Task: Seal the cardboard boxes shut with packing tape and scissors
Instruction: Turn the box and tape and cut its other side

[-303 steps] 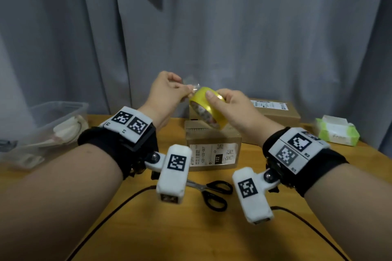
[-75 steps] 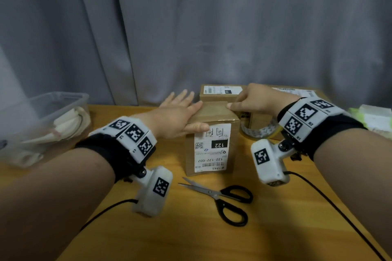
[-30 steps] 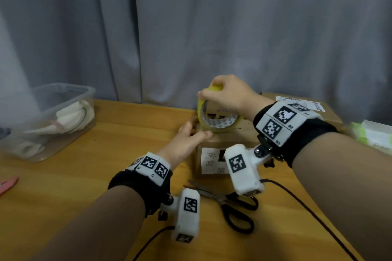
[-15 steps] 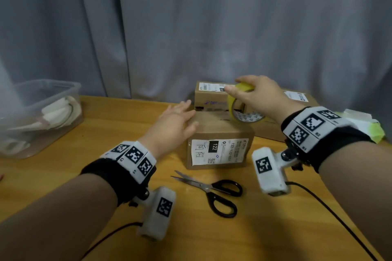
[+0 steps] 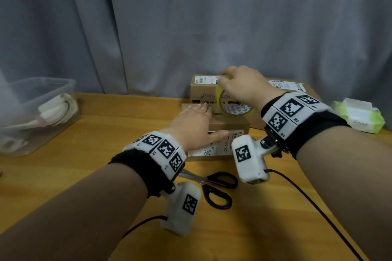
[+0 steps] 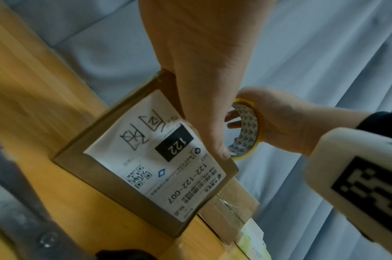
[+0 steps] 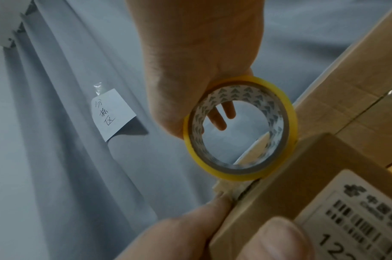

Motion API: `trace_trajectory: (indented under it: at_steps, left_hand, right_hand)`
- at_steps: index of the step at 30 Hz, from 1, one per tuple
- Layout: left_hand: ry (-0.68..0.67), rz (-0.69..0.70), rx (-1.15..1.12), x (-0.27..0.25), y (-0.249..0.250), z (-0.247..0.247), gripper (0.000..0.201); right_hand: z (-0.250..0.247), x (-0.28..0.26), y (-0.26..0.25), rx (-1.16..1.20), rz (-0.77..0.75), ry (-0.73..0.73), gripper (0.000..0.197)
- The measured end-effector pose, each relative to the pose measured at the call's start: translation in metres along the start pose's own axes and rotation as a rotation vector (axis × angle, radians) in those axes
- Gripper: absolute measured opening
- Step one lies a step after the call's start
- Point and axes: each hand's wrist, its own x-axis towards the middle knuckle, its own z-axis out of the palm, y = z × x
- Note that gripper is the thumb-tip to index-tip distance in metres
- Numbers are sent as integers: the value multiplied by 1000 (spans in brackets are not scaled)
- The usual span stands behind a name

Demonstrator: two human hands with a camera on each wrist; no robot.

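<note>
A small cardboard box (image 5: pixel 231 127) with a white label (image 6: pixel 164 158) stands mid-table. My left hand (image 5: pixel 201 121) lies flat on its top, fingers straight, thumb down the labelled front. My right hand (image 5: pixel 233 82) grips a yellow tape roll (image 5: pixel 220 99) upright, its lower edge touching the far side of the box top. In the right wrist view the tape roll (image 7: pixel 237 175) meets the box (image 7: pixel 301 167) edge, where a pale strip sits beside my left fingertips. Black-handled scissors (image 5: pixel 216 186) lie on the table before the box.
A second box (image 5: pixel 203 89) stands right behind the first, and a flat box (image 5: pixel 286 87) lies to the back right. A clear plastic tub (image 5: pixel 38 112) sits at the left, a green tissue pack (image 5: pixel 358 114) at the right. A grey curtain hangs behind.
My left hand has slid from the box's left edge onto its top, thumb now over the front. The right hand has shifted the tape roll left along the far side of the top.
</note>
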Motion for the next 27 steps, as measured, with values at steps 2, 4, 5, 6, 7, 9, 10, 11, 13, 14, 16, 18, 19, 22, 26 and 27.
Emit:
trace_trajectory:
  at_steps: [2, 4, 5, 6, 7, 9, 10, 11, 13, 14, 16, 18, 19, 22, 26, 27]
  left_hand:
    - [9, 1, -23, 1, -4, 1, 89]
    - [2, 6, -32, 2, -6, 1, 89]
    - [-4, 6, -31, 1, -5, 0, 89]
    - [-5, 2, -31, 1, -5, 0, 90]
    - [1, -4, -34, 0, -4, 1, 90]
    - [18, -13, -51, -3, -4, 1, 89]
    - [20, -16, -57, -4, -4, 1, 89]
    - [22, -17, -59, -4, -5, 1, 89]
    - [30, -15, -61, -3, -5, 1, 88]
    - [32, -16, -63, -3, -4, 1, 87]
    - [30, -20, -58, -2, -1, 0, 87]
    - [23, -22, -56, -3, 1, -1, 86]
    - [24, -22, -55, -3, 0, -1, 85]
    - [29, -23, -61, -3, -1, 0, 84]
    - [46, -37, -99, -2, -2, 2, 85]
    - [56, -36, -107, -3, -1, 2, 85]
  right_hand:
    - [1, 1, 0, 50, 23, 36, 47]
    - [1, -1, 6, 166, 59, 88, 53]
    - [0, -2, 10, 239, 85, 106, 55]
    - [1, -3, 12, 309, 111, 116, 54]
    - [0, -3, 14, 342, 130, 119, 51]
    - [-7, -2, 15, 248, 132, 112, 46]
    - [-14, -3, 16, 133, 114, 103, 44]
    - [-22, -4, 17, 16, 101, 88, 45]
    - [-33, -7, 29, -150, 109, 22, 56]
    - [-35, -9, 38, -194, 129, -17, 61]
    - [-28, -14, 56, -212, 175, -52, 58]
    - [-17, -17, 70, -112, 230, -91, 48]
    - [-13, -17, 74, -41, 247, -109, 43]
    - [-16, -13, 74, 64, 252, -112, 30]
    - [-33, -3, 63, 44, 209, -128, 30]
    - [-34, -2, 63, 48, 216, -144, 29]
